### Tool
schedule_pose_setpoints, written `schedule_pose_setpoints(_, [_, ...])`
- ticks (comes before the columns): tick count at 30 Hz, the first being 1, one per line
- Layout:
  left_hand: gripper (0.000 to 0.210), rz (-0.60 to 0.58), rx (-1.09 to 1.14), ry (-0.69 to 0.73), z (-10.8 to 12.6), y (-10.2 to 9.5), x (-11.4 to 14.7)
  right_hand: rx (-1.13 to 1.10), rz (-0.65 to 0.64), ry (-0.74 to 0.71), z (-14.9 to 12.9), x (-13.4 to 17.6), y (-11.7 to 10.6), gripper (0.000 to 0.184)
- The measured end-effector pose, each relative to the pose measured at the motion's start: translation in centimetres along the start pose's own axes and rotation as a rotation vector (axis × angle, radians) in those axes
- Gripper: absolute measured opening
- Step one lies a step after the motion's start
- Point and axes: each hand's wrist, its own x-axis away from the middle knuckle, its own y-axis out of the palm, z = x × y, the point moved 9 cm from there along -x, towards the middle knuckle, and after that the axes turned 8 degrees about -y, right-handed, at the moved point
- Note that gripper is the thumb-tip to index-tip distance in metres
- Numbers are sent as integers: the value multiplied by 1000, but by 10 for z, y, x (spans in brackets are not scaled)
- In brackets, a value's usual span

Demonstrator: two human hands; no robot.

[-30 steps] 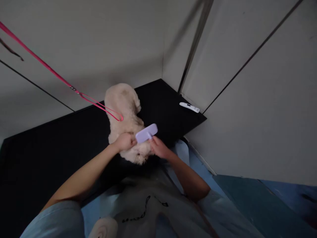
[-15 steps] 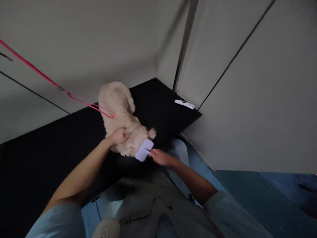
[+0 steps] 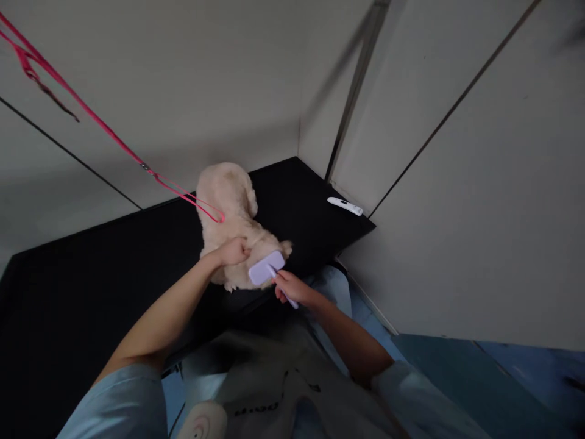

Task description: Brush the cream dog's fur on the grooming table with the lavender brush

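Note:
A cream, curly-coated dog (image 3: 228, 195) is on the black table (image 3: 114, 262), with a pink loop leash (image 3: 183, 194) round it. My left hand (image 3: 234, 250) is closed on the fur of its back or side; the fingertips are sunk in the coat. In my right hand (image 3: 290, 288) is the handle of a lavender slicker brush (image 3: 266, 268). The back of the brush head faces up and its underside lies against the fur near the small tufted tail. The bristles are hidden, and so is the dog's face.
A white clipper-like device (image 3: 345, 206) lies near the table's right corner. Grey wall panels (image 3: 457, 231) close off the back and right. The leash runs up to the left. My apron (image 3: 269, 378) is close to the table's front edge.
The brush head has turned flatter and moved further onto the dog's coat, so its handle now shows below my right hand. My left hand keeps its grip. The whole view has shifted slightly.

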Motion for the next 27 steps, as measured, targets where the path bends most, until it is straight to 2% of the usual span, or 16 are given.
schedule_pose_setpoints(4, [14, 2, -67, 4, 14, 2, 0, 75, -100, 60, 1, 5, -6, 18])
schedule_pose_setpoints(7, [10, 29, -131, -40, 21, 0, -3, 77, -56, -17, -6, 6, -18, 17])
schedule_pose_setpoints(9, [9, 45, -165, -46, 27, -1, -6, 105, -39, -10, -3, 10, -23, 17])
schedule_pose_setpoints(13, [15, -11, -203, -20, 36, 4, -9, 134, -114, 27, 3, 17, -20, 18])
schedule_pose_setpoints(16, [13, -11, -235, -27, 39, 6, -8, 79, -37, -31, -8, 14, -27, 17])
schedule_pose_setpoints(18, [10, -4, -266, -32, 43, 8, -7, 95, -16, -28, -6, 14, -29, 17])
schedule_pose_setpoints(20, [11, 23, -335, -34, 47, 8, -9, 146, -12, -13, 8, 21, -31, 13])
schedule_pose_setpoints(22, [10, 64, -410, -4, 53, 7, -18, 138, 45, -14, 28, 36, -37, 1])
schedule_pose_setpoints(25, [12, 45, -372, -5, 55, 11, -43, -91, 100, 1, 63, 59, -34, 21])
schedule_pose_setpoints(27, [15, -33, -298, -38, 51, 19, -61, -292, 80, 22, 78, 65, -19, 23])
